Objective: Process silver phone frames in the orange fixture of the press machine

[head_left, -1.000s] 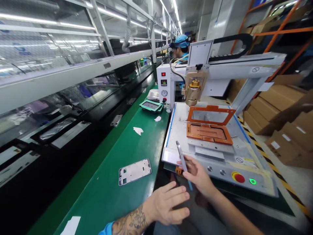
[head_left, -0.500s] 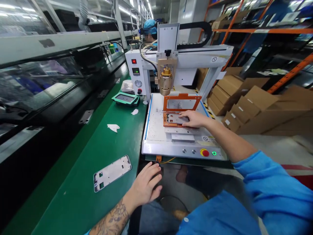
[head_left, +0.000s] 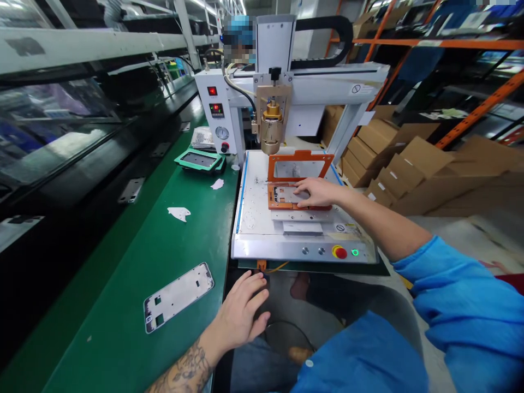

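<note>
My right hand [head_left: 317, 192] reaches over an orange fixture [head_left: 271, 205], its fingers and thumb on the right part of a grey phone frame [head_left: 283, 194]. The frame lies in the fixture's bed, its right end hidden under the hand. Behind it the fixture's hinged orange lid [head_left: 301, 179] stands raised. My left hand [head_left: 242, 311] hovers by the bench edge with fingers stretched out and nothing in them. To its left a second phone frame [head_left: 179, 297] lies flat on the green bench. A gold dispensing head [head_left: 271, 128] hangs above and behind the fixture.
The white benchtop machine [head_left: 257, 248] has a red stop button [head_left: 340, 252] in front. On the green bench [head_left: 135, 278] are white scraps [head_left: 179, 213] and a green-rimmed tray [head_left: 199, 160]. Cardboard boxes [head_left: 413, 174] and orange racking stand at right. Another person [head_left: 239, 38] is behind the machine.
The phone frame under my right hand now sits lower and flatter in the fixture. The machine's small display went from green to red digits. The view shifted slightly; my left hand stays nearly still.
</note>
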Demonstrator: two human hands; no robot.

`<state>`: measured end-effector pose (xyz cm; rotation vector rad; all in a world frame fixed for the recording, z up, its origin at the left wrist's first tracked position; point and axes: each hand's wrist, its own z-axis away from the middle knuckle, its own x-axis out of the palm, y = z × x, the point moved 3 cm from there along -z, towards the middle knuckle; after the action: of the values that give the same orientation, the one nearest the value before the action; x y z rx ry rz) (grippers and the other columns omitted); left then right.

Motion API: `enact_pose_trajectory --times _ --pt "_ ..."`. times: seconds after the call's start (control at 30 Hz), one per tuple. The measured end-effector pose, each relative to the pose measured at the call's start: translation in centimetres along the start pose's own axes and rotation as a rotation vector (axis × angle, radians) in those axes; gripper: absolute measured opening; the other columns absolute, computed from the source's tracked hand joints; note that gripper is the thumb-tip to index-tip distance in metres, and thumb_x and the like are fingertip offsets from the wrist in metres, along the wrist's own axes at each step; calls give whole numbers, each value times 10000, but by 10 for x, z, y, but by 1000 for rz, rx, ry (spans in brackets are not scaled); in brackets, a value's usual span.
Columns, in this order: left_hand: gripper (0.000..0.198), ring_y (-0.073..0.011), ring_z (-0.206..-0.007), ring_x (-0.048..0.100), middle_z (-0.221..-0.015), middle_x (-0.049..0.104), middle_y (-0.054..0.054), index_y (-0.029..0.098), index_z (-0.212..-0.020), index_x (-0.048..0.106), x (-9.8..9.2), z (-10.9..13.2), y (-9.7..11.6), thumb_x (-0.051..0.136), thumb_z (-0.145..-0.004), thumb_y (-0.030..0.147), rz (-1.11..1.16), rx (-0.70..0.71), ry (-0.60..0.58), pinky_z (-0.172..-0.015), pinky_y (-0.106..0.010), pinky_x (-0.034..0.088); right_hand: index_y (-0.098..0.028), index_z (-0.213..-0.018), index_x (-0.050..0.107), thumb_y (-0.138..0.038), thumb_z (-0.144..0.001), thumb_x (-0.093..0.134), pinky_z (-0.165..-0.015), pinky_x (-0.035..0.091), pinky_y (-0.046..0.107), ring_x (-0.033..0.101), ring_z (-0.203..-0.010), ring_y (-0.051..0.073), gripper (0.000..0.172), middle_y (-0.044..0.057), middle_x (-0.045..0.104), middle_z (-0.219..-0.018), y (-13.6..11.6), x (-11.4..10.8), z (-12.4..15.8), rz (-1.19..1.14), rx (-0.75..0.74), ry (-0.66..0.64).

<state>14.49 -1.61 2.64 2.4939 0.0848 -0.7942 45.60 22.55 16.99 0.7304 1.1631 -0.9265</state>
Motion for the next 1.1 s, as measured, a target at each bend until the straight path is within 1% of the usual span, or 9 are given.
enact_pose_trajectory --times 0.1,0.23,0.3,0.37,0.53,0.67,0.77,0.9,1.1 --pt "608 -296 -1407 456 -1346 559 -194 136 -1457 370 0 2 -3 594 -893 130 -11 -21 0 -1166 -613 418 -226 -1105 782 -476 -834 705 -1076 467 541 569 -1265 354 377 91 609 -1403 -5 -20 0 -9 -70 131" --pt "600 -295 -1387 483 -1335 581 -187 157 -1461 372 -1 3 -6 590 -902 143 -25 -48 -6 -1152 -625 436 -216 -1265 701 -366 -926 571 -1071 430 541 558 -1235 333 393 96 645 -1323 1 -59 0 -11 26 648" --pt "593 -293 -1375 500 -1326 596 -176 175 -1460 380 -2 2 -6 585 -904 151 -28 -63 -7 -1140 -623 452 -176 -1359 631 -352 -916 585 -1054 411 556 557 -1210 353 479 125 647 -1302 1 -67 -1 19 104 721" --pt "593 -289 -1366 511 -1319 604 -166 185 -1461 381 -4 1 -5 581 -904 155 -30 -68 -2 -1135 -615 465 -169 -1313 654 -331 -926 568 -1041 410 528 586 -1145 333 428 119 682 -1223 -5 -62 4 25 108 663" --pt "562 -295 -1373 502 -1310 602 -179 146 -1425 416 -6 1 0 591 -891 147 -41 -53 -4 -1139 -598 470 -242 -1058 755 -429 -946 577 -1057 404 504 598 -1136 313 282 81 703 -1173 -26 4 73 -6 38 526" --pt "537 -297 -1370 502 -1303 600 -183 138 -1393 439 -5 4 1 605 -882 130 -34 -46 -25 -1148 -594 461 -236 -1067 732 -551 -900 610 -1018 472 527 614 -1110 334 377 110 684 -1142 -6 82 177 -139 404 657" --pt "540 -298 -1360 513 -1297 601 -170 163 -1395 436 -5 5 -2 613 -885 136 -13 -44 -37 -1137 -607 466 -223 -1124 690 -610 -832 651 -1025 488 559 579 -1208 360 487 135 615 -1295 10 126 234 -275 618 661" --pt "577 -303 -1346 530 -1301 596 -156 202 -1413 419 -11 5 -1 640 -883 143 -63 -108 -9 -1121 -621 472 -229 -1147 656 -640 -785 667 -972 543 538 547 -1279 358 548 141 527 -1418 17 142 250 -479 643 662" --pt "577 -300 -1386 489 -1355 555 -147 230 -1426 389 -60 28 -6 638 -906 216 -270 -359 72 -1157 -605 421 -401 -1002 695 -810 -674 656 -1000 434 685 479 -1290 472 526 231 608 -1085 29 138 252 -382 678 673"
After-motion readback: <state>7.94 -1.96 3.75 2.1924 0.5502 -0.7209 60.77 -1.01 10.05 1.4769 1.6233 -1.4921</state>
